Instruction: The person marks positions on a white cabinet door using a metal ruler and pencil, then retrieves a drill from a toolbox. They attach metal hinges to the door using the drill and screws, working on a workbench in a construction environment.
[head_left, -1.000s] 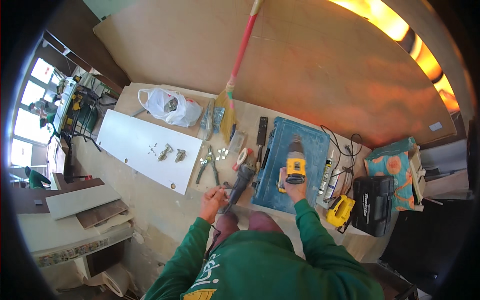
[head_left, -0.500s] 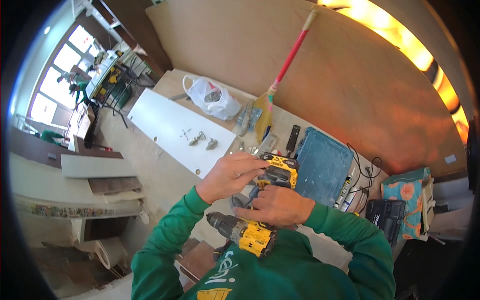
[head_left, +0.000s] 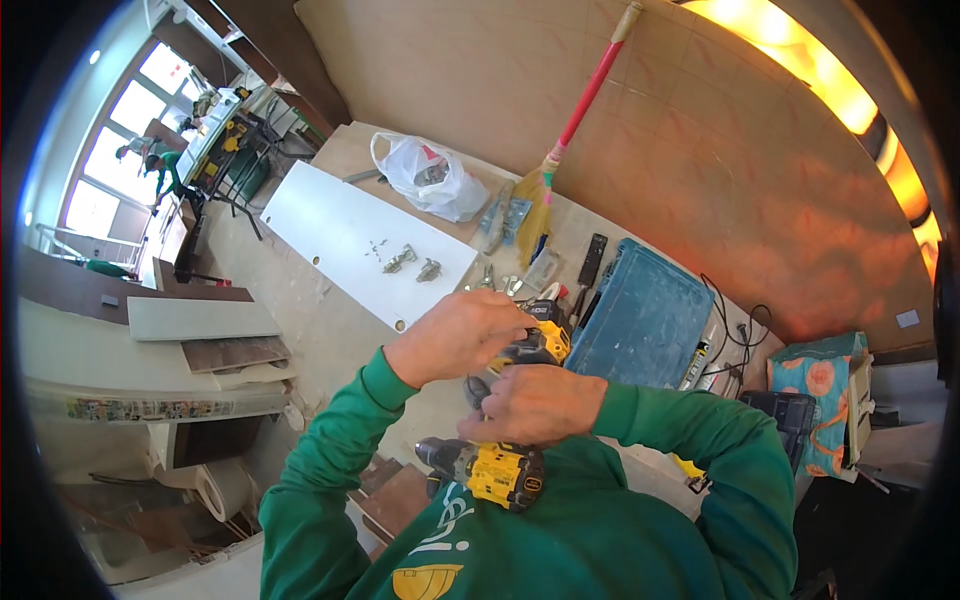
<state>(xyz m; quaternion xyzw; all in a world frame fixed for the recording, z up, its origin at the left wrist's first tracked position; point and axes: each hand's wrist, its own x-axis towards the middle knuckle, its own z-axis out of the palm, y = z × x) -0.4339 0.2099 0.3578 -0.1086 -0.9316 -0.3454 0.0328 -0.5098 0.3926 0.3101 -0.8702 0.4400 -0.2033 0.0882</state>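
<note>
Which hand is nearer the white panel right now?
Left. The left hand appears just off the right end of the white panel; the right hand, gripping the yellow drill, is farther off, rightward and lower in view.

Shows yellow and black on the drill (head_left: 503, 476), plain green on the sleeves (head_left: 325, 455), blue on the case (head_left: 645, 315), white on the board (head_left: 340, 245), pinkish red on the broom handle (head_left: 590, 95), peach rounds over teal on the bag (head_left: 820, 400).

Tall brown board (head_left: 720, 200) standing behind a pale surface (head_left: 342, 150); warm orange light (head_left: 850, 95) glows at upper right. At far left, bright windows (head_left: 137, 108) overlook a beige floor (head_left: 270, 280).
</note>
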